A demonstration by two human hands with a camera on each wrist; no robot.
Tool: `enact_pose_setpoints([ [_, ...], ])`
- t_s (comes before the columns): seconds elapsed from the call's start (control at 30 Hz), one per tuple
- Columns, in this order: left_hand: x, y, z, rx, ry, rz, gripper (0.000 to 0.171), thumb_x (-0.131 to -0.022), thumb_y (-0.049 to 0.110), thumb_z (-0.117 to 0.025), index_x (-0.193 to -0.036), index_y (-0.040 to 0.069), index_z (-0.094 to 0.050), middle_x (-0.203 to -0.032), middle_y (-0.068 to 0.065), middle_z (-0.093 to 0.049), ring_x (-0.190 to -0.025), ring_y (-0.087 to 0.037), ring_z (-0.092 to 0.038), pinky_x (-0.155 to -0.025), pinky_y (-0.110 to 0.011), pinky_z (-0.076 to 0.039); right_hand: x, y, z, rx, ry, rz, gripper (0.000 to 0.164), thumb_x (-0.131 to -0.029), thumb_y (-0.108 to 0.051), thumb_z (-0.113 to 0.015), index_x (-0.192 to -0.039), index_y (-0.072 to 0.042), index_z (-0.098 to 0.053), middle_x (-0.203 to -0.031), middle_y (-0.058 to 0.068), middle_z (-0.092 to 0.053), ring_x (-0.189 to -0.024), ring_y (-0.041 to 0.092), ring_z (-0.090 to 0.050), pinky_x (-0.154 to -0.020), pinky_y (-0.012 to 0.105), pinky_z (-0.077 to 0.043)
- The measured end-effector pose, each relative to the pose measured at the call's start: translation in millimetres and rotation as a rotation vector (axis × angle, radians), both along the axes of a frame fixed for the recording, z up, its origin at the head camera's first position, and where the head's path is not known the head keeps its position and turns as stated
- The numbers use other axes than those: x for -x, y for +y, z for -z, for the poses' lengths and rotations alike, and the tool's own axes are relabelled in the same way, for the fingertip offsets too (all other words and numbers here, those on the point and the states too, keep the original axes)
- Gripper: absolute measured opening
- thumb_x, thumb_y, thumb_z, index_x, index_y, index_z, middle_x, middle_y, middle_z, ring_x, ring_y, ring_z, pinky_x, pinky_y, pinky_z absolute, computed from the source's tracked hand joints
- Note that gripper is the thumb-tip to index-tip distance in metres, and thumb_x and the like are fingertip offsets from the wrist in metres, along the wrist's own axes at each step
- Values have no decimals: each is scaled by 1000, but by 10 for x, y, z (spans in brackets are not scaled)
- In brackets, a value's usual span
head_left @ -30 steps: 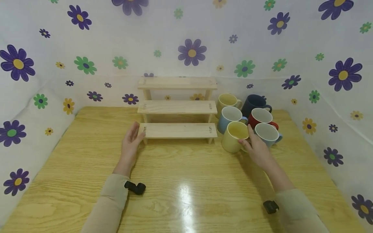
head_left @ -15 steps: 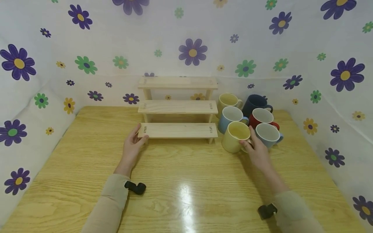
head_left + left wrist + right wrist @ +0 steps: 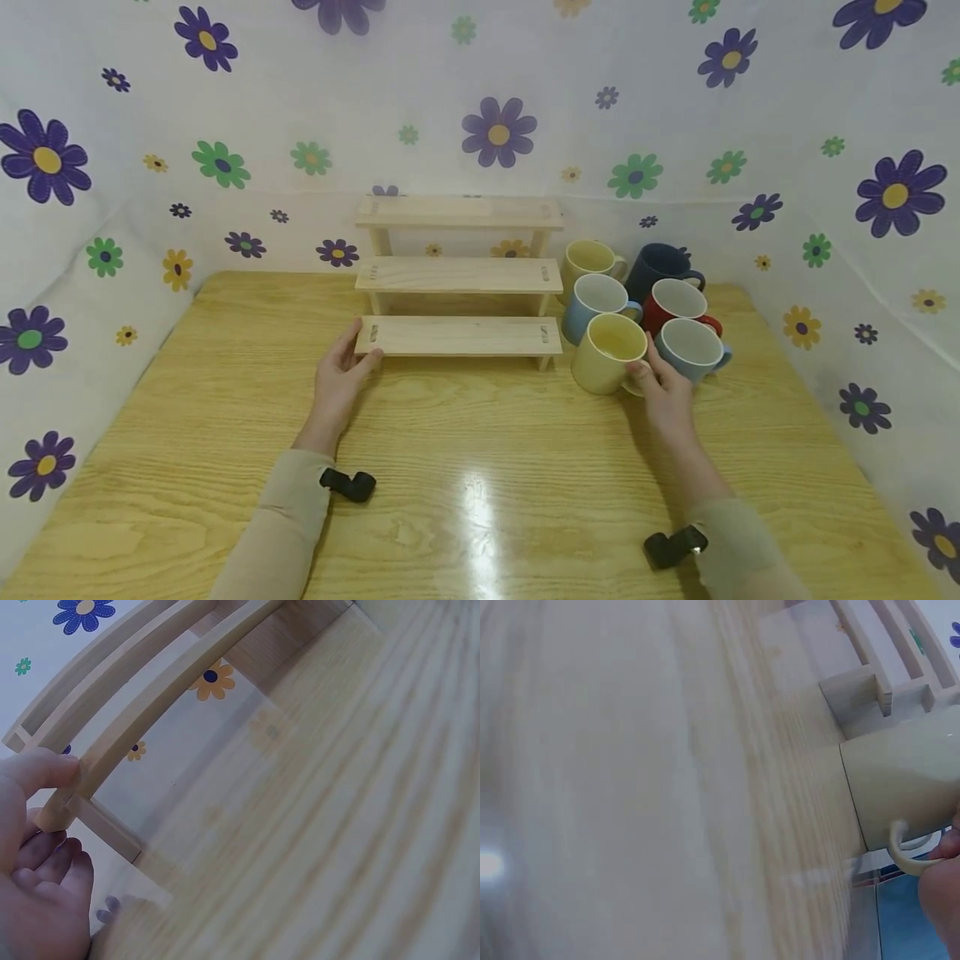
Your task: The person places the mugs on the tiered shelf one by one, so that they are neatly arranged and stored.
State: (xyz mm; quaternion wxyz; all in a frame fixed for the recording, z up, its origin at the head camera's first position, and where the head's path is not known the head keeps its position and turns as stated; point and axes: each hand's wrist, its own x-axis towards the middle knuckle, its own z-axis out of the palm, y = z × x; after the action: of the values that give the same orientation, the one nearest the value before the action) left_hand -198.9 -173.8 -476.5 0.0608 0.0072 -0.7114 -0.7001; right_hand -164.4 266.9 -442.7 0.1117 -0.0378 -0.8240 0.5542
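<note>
Head view: left hand [image 3: 337, 377] has hold of the left end of the rack [image 3: 459, 273], at the bottom shelf [image 3: 459, 336]. Right hand [image 3: 666, 398] pinches the front yellow mug [image 3: 600, 367], which is upright at the rack's right end. It's packed in tight with the left blue mug [image 3: 581, 321] and right blue mug [image 3: 690, 350], so I'd worry about a careless sideways pull clinking it into one, or the knuckles shoving the right one.

Left wrist: thumb on top of the shelf end, other fingers curled below. Should steady things, but tugging there could skew the whole rack.

Right wrist: fingers are at the handle [image 3: 898, 851], mostly cropped, so can't tell how firm that is. A loose pinch could let the mug tip. Can't tell if its base is off the table [image 3: 727, 787] either.
</note>
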Motion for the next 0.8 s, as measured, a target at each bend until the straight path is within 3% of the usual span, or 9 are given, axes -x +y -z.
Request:
enact_pose_setpoints([
  [0.2, 12, 1, 33, 28, 15, -31, 65, -91, 19, -67, -147, 11, -36, -154, -1, -29, -140, -14, -25, -113, -25, -26, 5, -32, 37, 164, -14, 82, 49, -96, -17, -60, -141, -12, -43, -148, -2, -35, -138, 9, -27, -114, 26, -24],
  [0.37, -32, 20, -49, 32, 2, -24, 65, -92, 16, -66, -147, 8, -35, -154, -2, -28, -141, -14, -24, -113, -25, -25, 15, -64, 71, 372, -12, 147, 49, -93, -10, -63, -139, -7, -45, -146, 0, -40, -137, 8, -29, -111, 19, -25],
  [0.43, -71, 43, -141, 35, -4, -18, 64, -92, 12, -65, -148, 5, -33, -155, -5, -26, -141, -17, -23, -113, -27, -24, 14, -74, 69, 408, -6, 160, 49, -92, -8, -63, -138, -6, -46, -145, 1, -41, -137, 9, -30, -110, 18, -26],
  [0.57, -81, 48, -184, 6, 1, -14, 64, -92, 5, -64, -147, 2, -32, -155, -8, -25, -141, -17, -22, -114, -28, -24, 3, -88, 43, 393, -15, 162, 49, -92, -11, -63, -138, -7, -47, -145, 2, -41, -137, 10, -31, -110, 18, -27],
  [0.67, -23, 7, -60, -21, 27, -24, 67, -90, 8, -67, -148, 6, -32, -154, -5, -27, -141, -14, -23, -113, -25, -25, 1, -107, 30, 447, -14, 156, 49, -93, -9, -62, -139, -6, -45, -146, 3, -40, -137, 11, -31, -110, 19, -28],
  [0.8, -17, 2, -25, -26, 66, -46, 69, -88, 10, -69, -148, 9, -34, -153, -5, -30, -140, -13, -27, -111, -21, -27, 14, -134, 23, 584, 19, 155, 49, -91, -2, -62, -136, -1, -43, -145, 6, -41, -136, 13, -34, -106, 19, -33],
])
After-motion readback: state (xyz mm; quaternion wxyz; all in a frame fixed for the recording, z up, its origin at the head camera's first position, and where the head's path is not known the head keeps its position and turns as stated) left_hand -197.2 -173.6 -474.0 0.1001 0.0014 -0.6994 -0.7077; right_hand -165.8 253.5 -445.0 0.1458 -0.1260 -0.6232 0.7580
